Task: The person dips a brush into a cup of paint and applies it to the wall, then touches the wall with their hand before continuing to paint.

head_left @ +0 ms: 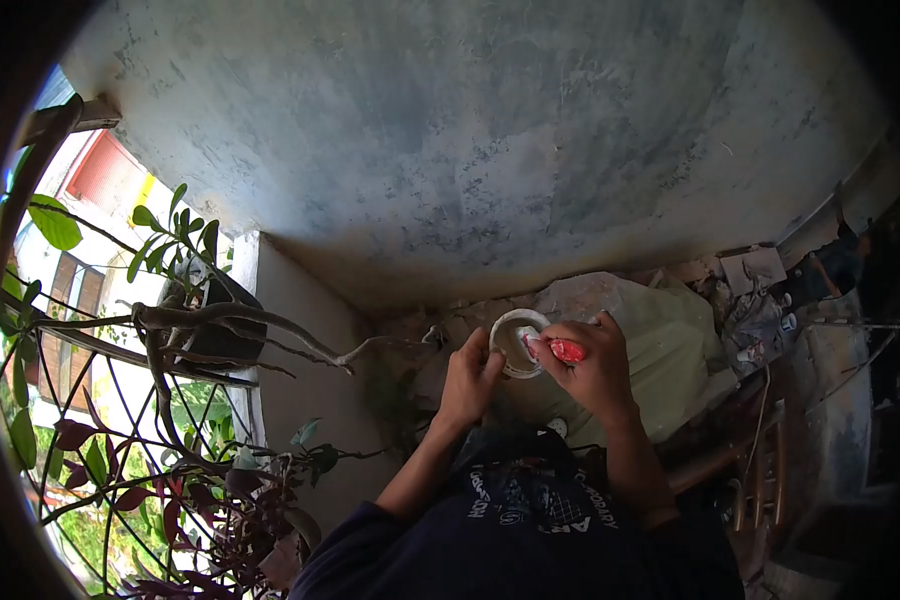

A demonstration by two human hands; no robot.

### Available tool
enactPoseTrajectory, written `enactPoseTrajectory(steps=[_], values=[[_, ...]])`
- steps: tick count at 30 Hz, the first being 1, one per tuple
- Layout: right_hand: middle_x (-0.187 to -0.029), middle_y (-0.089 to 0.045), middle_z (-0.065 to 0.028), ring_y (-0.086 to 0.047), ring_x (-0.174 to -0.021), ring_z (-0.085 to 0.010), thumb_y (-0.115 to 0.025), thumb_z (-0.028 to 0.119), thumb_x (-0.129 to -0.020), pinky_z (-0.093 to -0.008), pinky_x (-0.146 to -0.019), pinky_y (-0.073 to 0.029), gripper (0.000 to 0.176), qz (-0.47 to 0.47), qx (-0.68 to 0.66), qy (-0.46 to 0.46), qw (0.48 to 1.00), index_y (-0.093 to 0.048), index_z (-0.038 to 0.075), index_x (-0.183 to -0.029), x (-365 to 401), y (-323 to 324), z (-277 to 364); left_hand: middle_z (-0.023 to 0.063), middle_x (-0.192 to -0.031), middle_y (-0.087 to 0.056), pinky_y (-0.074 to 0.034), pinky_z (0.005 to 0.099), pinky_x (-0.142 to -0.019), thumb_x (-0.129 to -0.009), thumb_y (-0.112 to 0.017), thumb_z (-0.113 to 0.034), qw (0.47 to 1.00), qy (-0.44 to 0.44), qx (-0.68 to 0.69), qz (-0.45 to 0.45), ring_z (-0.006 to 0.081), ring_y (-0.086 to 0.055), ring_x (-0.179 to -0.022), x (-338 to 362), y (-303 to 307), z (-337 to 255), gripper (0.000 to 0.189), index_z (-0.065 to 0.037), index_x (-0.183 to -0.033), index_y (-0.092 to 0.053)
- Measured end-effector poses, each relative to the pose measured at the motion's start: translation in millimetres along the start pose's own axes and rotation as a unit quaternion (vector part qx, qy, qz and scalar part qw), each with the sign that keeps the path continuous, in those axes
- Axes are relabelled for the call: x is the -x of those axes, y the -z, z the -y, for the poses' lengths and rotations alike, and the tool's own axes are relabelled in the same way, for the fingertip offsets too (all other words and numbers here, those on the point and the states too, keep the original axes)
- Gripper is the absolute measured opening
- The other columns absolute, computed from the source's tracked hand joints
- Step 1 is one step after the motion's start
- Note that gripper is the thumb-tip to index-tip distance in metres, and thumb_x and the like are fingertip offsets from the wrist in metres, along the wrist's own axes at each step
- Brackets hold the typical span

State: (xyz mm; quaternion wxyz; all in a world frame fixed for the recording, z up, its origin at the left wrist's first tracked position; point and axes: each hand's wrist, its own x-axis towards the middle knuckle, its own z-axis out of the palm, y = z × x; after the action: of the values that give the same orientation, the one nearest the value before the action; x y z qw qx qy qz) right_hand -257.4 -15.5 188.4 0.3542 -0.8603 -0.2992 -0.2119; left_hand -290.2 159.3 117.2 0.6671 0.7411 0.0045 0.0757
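In the head view, a round, pale container point(501, 330) with a thick whitish rim is in front of my chest. My left hand point(469, 381) grips its left side, thumb by the rim and fingers curled around the outside. My right hand point(596, 370) is closed around a red-handled tool point(568, 350). The tool's whitish end points left into the container's opening. Whether that end is a brush or a blade I cannot make out. Something greyish coats the container's inside.
A stained grey wall point(450, 140) rises ahead. Below it lies a pale green sheet point(660, 345), with clutter point(755, 300) to its right. At left, bare branches point(240, 315) of a potted plant reach towards my left hand, beside a metal grille. A wooden rack point(765, 480) stands at lower right.
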Motion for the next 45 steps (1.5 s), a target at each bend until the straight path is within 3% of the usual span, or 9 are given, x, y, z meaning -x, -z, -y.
enactPoseTrajectory(steps=[8,11,13,21,27,32,36,41,45], values=[[-0.067,-0.062,-0.0036,-0.054,-0.053,-0.0217,-0.068,0.018,-0.082,-0.0336,-0.062,-0.035,0.013,-0.037,-0.039,-0.07,0.996,-0.06,0.01,-0.076,12,2,-13,0.014,-0.064,-0.052,-0.041,0.0321,-0.058,-0.083,-0.05,-0.011,0.999,0.006,-0.032,0.002,0.013,-0.046,-0.06,2,-4,11,0.016,0.004,-0.087,-0.049],[-0.066,-0.062,-0.0037,-0.055,-0.054,-0.016,-0.064,0.014,-0.085,-0.0308,-0.062,-0.039,0.013,-0.113,-0.065,-0.104,0.986,-0.059,0.006,-0.077,19,4,-16,0.0144,-0.064,-0.051,-0.04,0.0317,-0.057,-0.083,-0.05,-0.011,0.999,0.011,-0.037,0.003,0.0127,-0.044,-0.06,-3,0,11,0.016,0.004,-0.087,-0.048],[-0.066,-0.06,-0.0021,-0.054,-0.06,-0.0076,-0.06,0.012,-0.09,-0.026,-0.06,-0.042,0.017,-0.167,-0.243,-0.253,0.922,-0.057,0.002,-0.076,27,4,-18,0.0145,-0.065,-0.051,-0.039,0.0315,-0.056,-0.083,-0.05,-0.011,0.999,0.017,-0.039,0.006,0.0127,-0.044,-0.06,-3,-2,11,0.016,0.004,-0.086,-0.048],[-0.071,-0.055,-0.0002,-0.049,-0.062,-0.0047,-0.054,0.017,-0.095,-0.0224,-0.057,-0.039,0.021,-0.292,-0.315,-0.335,0.839,-0.052,0.003,-0.079,42,7,-31,0.0091,-0.081,-0.061,-0.047,0.0295,-0.067,-0.087,-0.048,-0.009,0.998,0.045,0.043,0.025,0.0132,-0.058,-0.075,-8,-7,-4,0.018,0.005,-0.097,-0.053],[-0.07,-0.052,-0.0001,-0.048,-0.059,-0.0068,-0.053,0.021,-0.093,-0.0231,-0.054,-0.038,0.021,-0.327,-0.387,-0.403,0.762,-0.05,0.007,-0.079,52,-2,-41,0.0067,-0.095,-0.06,-0.045,0.0268,-0.077,-0.09,-0.045,-0.007,0.996,0.036,0.069,0.037,0.0094,-0.054,-0.088,-15,-10,3,0.019,0.004,-0.103,-0.053],[-0.066,-0.049,0.0006,-0.045,-0.053,-0.0095,-0.056,0.028,-0.089,-0.024,-0.05,-0.037,0.019,-0.313,-0.492,-0.549,0.599,-0.053,0.01,-0.085,62,-12,-49,0.0052,-0.093,-0.059,-0.043,0.0251,-0.079,-0.09,-0.045,-0.006,0.996,0.038,0.079,0.036,0.0082,-0.053,-0.088,-19,-12,2,0.018,0.004,-0.102,-0.053],[-0.063,-0.049,0.0009,-0.04,-0.045,-0.0095,-0.055,0.031,-0.089,-0.0264,-0.048,-0.035,0.019,-0.257,-0.575,-0.566,0.532,-0.053,0.012,-0.084,78,-19,-60,0.0047,-0.09,-0.059,-0.044,0.0248,-0.075,-0.09,-0.045,-0.007,0.997,0.041,0.05,0.039,0.0079,-0.053,-0.084,-22,-12,16,0.017,0.004,-0.101,-0.054],[-0.055,-0.049,0.0059,-0.036,-0.038,-0.0097,-0.053,0.029,-0.086,-0.0315,-0.05,-0.035,0.021,-0.171,-0.719,-0.564,0.37,-0.052,0.015,-0.07,91,-28,-67,0.0049,-0.088,-0.06,-0.045,0.0255,-0.073,-0.091,-0.046,-0.008,0.995,0.042,0.086,0.025,0.0086,-0.054,-0.081,-22,-16,17,0.016,0.004,-0.099,-0.054],[-0.055,-0.048,0.0057,-0.035,-0.038,-0.0099,-0.054,0.025,-0.086,-0.0317,-0.05,-0.033,0.019,-0.164,-0.73,-0.577,0.328,-0.05,0.015,-0.07,96,-37,-66,0.0064,-0.089,-0.061,-0.047,0.0264,-0.071,-0.091,-0.047,-0.008,0.997,0.036,0.073,0.013,0.0099,-0.057,-0.08,-22,-18,16,0.017,0.004,-0.1,-0.054]])
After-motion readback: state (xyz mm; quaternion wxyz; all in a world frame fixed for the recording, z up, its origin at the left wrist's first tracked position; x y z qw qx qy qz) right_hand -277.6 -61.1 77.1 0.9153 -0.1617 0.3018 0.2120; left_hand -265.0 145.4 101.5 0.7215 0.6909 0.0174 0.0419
